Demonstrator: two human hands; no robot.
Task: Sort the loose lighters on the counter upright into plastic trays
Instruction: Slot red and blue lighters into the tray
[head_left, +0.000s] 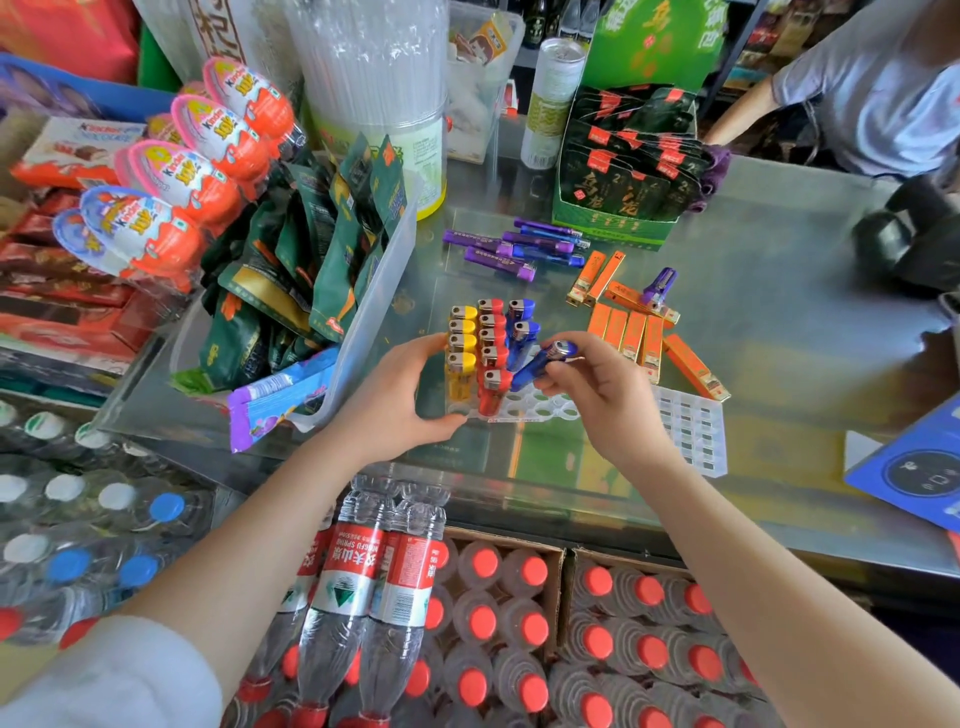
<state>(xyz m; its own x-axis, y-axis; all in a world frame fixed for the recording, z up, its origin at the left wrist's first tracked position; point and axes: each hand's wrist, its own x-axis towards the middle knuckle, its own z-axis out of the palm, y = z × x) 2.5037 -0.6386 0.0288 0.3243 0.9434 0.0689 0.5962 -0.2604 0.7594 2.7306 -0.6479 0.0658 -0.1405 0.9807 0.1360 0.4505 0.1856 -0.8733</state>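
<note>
A clear plastic tray (540, 410) lies on the glass counter, holding upright yellow lighters (461, 343), red lighters (492, 343) and two blue lighters (522, 325). My left hand (400, 395) grips the tray's left edge, thumb at the front corner. My right hand (602, 387) pinches a blue lighter (540, 366), tilted, its base near the tray's open holes beside the red row. Loose purple lighters (511, 249) lie further back, and loose orange lighters (631, 322) lie to the right.
A second clear tray (696, 431) lies right of my right hand. A bin of green snack packs (322, 270) stands left, a green display box (623, 171) behind. Another person (878, 93) stands far right. Water bottles (395, 597) fill boxes below the counter edge.
</note>
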